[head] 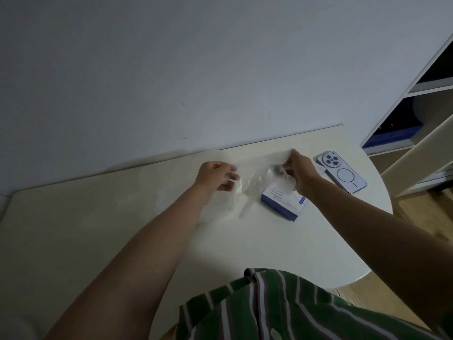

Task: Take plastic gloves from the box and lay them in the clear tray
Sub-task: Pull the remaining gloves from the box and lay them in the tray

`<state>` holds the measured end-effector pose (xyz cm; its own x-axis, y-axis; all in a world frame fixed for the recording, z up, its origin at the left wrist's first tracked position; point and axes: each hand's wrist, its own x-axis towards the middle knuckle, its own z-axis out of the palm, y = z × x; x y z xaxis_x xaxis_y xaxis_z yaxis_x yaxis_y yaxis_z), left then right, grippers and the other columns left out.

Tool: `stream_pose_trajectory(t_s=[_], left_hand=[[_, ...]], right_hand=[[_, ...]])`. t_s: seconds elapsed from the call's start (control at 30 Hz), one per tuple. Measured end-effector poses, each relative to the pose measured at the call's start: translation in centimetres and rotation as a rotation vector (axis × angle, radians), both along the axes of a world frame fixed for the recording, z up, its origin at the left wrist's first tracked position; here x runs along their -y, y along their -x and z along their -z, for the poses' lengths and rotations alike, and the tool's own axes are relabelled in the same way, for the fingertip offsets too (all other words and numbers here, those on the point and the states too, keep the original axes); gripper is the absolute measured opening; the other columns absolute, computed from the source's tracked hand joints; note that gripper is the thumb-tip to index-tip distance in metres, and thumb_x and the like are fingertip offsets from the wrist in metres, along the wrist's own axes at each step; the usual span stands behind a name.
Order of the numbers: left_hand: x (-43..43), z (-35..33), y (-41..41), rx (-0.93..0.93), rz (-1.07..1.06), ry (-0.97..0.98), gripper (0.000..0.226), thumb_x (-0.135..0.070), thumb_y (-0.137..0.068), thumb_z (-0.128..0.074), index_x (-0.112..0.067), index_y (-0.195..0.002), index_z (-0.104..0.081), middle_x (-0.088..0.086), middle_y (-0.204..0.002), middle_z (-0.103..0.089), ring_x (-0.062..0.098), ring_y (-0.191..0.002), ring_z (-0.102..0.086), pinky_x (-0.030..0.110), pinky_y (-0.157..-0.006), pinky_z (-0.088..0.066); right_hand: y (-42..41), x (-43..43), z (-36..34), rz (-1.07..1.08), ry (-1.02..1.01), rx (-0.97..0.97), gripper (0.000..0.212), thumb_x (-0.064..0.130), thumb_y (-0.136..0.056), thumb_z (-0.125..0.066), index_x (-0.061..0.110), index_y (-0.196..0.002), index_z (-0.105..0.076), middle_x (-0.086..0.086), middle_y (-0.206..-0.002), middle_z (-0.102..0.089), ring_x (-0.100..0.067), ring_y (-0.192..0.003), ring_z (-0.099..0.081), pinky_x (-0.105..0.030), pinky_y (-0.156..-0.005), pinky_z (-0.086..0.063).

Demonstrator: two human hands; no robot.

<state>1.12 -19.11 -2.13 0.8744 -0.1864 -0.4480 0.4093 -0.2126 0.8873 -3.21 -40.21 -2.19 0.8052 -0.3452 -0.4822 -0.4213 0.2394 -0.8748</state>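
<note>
a green striped shirt (pixel 294 307) is nearest. over the table (pixel 122 229), the left hand (pixel 218 176) and right hand (pixel 297 171) each pinch one plastic glove (pixel 253 184), spread between them beside the one box (pixel 282 204). it looks featherlight, limp and clingy, so edges are probably the best hold. one phone (pixel 343 171) lies beyond. i cannot make out a tray.

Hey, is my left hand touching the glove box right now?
Apart. In the head view the left hand pinches a clear glove, and the table shows between it and the box.
</note>
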Motion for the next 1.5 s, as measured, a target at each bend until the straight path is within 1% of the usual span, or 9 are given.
stream_pose_trajectory(t_s=[0.17,0.27,0.37,0.5,0.63,0.83,1.03,1.3,1.5], left_hand=[[-3.8,0.6,-0.6,0.0,-0.291,0.02,0.02,-0.018,-0.086,-0.058,-0.004,-0.074,-0.064,0.012,-0.065,-0.062,0.023,-0.051,-0.055,0.028,-0.053,-0.05],[-5.8,1.0,-0.7,0.22,-0.222,-0.268,0.028,-0.043,-0.086,-0.063,-0.016,-0.079,-0.059,-0.002,-0.075,-0.061,0.017,-0.069,-0.057,0.03,-0.07,-0.047],[-5.7,-0.1,0.0,0.379,-0.101,-0.262,0.032,-0.049,-0.09,-0.059,-0.018,-0.082,-0.056,-0.01,-0.077,-0.055,0.01,-0.073,-0.052,0.028,-0.069,-0.04],[-4.7,-1.2,0.4,0.238,0.026,-0.115,0.056,-0.053,-0.086,-0.063,-0.012,-0.122,-0.055,-0.006,-0.104,-0.059,0.008,-0.095,-0.055,0.022,-0.075,-0.038],[-5.0,-0.6,0.3,0.143,0.04,-0.007,0.072,-0.025,-0.082,-0.075,-0.02,-0.143,-0.037,-0.001,-0.13,-0.048,0.016,-0.118,-0.049,0.024,-0.087,-0.039],[-6.9,-0.2,-0.1,0.296,0.029,-0.025,0.004,-0.017,-0.085,-0.071,-0.015,-0.086,-0.067,-0.006,-0.08,-0.064,0.006,-0.076,-0.058,0.013,-0.069,-0.043],[-8.3,-0.1,-0.8,0.363,-0.146,-0.174,0.02,-0.025,-0.081,-0.06,-0.009,-0.07,-0.054,-0.01,-0.058,-0.055,0.01,-0.057,-0.048,0.027,-0.057,-0.038],[-11.0,0.7,-1.2,0.257,-0.327,-0.134,0.019,-0.03,-0.078,-0.051,-0.013,-0.071,-0.056,-0.004,-0.048,-0.061,0.023,-0.055,-0.057,0.035,-0.061,-0.052],[-11.3,0.8,-2.2,0.041,-0.269,0.045,0.023,-0.028,-0.084,-0.072,-0.005,-0.083,-0.065,0.007,-0.062,-0.064,0.018,-0.052,-0.057,0.027,-0.054,-0.051]], right_hand=[[-0.7,-2.8,-0.5,-0.017,0.043,0.004,0.023,0.014,-0.092,-0.041,0.002,-0.078,-0.055,-0.01,-0.072,-0.067,-0.02,-0.063,-0.058,-0.029,-0.065,-0.05],[-1.2,-4.9,-0.7,-0.105,0.177,0.015,0.015,0.014,-0.092,-0.052,0.002,-0.083,-0.056,-0.012,-0.072,-0.06,-0.02,-0.065,-0.055,-0.028,-0.063,-0.048],[-1.9,-6.8,-0.7,-0.17,0.226,0.07,0.012,0.014,-0.09,-0.062,0.003,-0.09,-0.059,-0.011,-0.069,-0.053,-0.021,-0.064,-0.049,-0.031,-0.063,-0.043],[-2.6,-8.8,-1.5,-0.337,0.264,0.119,0.016,0.025,-0.089,-0.066,0.01,-0.088,-0.064,-0.006,-0.075,-0.057,-0.016,-0.066,-0.053,-0.029,-0.06,-0.045],[-2.7,-9.6,-1.5,-0.537,0.138,0.086,0.031,0.032,-0.09,-0.065,0.002,-0.099,-0.068,-0.017,-0.094,-0.065,-0.026,-0.081,-0.061,-0.037,-0.072,-0.049],[-2.8,-10.6,-1.1,-0.575,0.056,0.088,0.024,0.028,-0.092,-0.062,0.004,-0.09,-0.062,-0.005,-0.077,-0.06,-0.016,-0.068,-0.059,-0.03,-0.069,-0.047],[-3.6,-10.7,-0.6,-0.771,0.135,-0.04,0.023,0.008,-0.09,-0.065,0.003,-0.112,-0.06,-0.013,-0.093,-0.069,-0.022,-0.084,-0.067,-0.029,-0.073,-0.057],[-5.4,-11.6,-1.1,-0.409,0.189,-0.043,0.012,0.003,-0.09,-0.059,0.005,-0.079,-0.063,-0.009,-0.063,-0.051,-0.013,-0.048,-0.045,-0.016,-0.041,-0.04],[-7.2,-12.4,-1.3,-0.645,0.379,-0.065,0.018,0.014,-0.086,-0.067,0.009,-0.07,-0.059,-0.003,-0.058,-0.046,-0.013,-0.048,-0.033,-0.022,-0.046,-0.027]])
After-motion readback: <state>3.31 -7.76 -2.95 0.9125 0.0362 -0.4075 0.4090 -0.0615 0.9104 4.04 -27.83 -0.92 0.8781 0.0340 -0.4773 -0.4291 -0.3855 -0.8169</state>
